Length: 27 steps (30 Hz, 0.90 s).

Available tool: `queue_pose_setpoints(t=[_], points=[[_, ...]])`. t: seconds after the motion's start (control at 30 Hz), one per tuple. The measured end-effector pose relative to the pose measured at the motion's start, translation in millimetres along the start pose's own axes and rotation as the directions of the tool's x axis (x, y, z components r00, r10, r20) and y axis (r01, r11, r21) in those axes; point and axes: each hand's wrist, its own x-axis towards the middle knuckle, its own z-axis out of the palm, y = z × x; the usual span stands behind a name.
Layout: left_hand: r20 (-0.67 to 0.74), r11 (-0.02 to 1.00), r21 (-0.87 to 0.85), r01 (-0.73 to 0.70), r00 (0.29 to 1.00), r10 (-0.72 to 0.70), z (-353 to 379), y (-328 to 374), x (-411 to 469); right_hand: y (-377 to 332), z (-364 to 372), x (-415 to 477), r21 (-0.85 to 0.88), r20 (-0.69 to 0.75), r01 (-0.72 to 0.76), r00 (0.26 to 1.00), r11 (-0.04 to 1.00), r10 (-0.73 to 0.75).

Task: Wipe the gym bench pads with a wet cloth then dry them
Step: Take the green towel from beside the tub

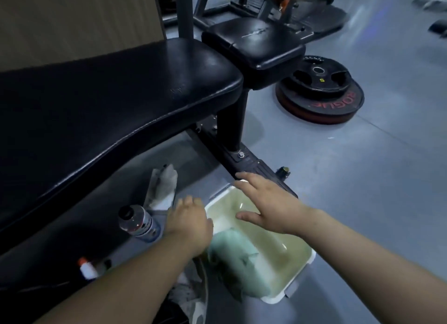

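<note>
A long black bench pad [116, 101] fills the left half of the view, with a smaller black seat pad [254, 43] beyond its far end. On the floor below sits a white basin [300, 263] of murky water. A pale green cloth [232, 263] lies over the basin's near left rim, partly in the water. My right hand [266, 205] hovers over the basin with fingers spread, holding nothing. My left hand [188, 222] is at the basin's left edge, just above the green cloth, fingers loosely curled. A whitish rag [162, 188] lies on the floor by the bench.
A clear plastic bottle [137, 223] stands left of my left hand, and a white bottle with an orange cap [87, 269] lies nearer. The bench's black foot bar [244, 161] runs behind the basin. Stacked weight plates [319, 89] lie on the grey floor at right.
</note>
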Motion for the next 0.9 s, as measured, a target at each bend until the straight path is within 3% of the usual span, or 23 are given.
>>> queue_pose_setpoints(t=[0.17,0.53,0.7,0.9], points=[[0.118,0.996,-0.027,-0.088,0.989,0.091,55.8,-18.7,11.4,21.9,59.2,9.9,0.049,0.138,-0.07,0.988,0.996,0.062],[0.137,0.932,-0.285,-0.224,0.953,0.271,98.6,-34.2,31.5,24.8,113.7,21.1,0.145,0.356,-0.03,0.934,0.989,-0.024],[0.124,0.908,-0.38,-0.18,0.962,0.243,87.1,-33.6,31.1,20.8,108.5,14.3,0.283,0.289,-0.057,0.957,0.957,-0.029],[0.135,0.906,-0.329,-0.266,0.936,0.324,58.6,-29.8,13.7,4.0,89.8,-7.1,0.422,0.218,-0.236,0.964,0.875,0.155]])
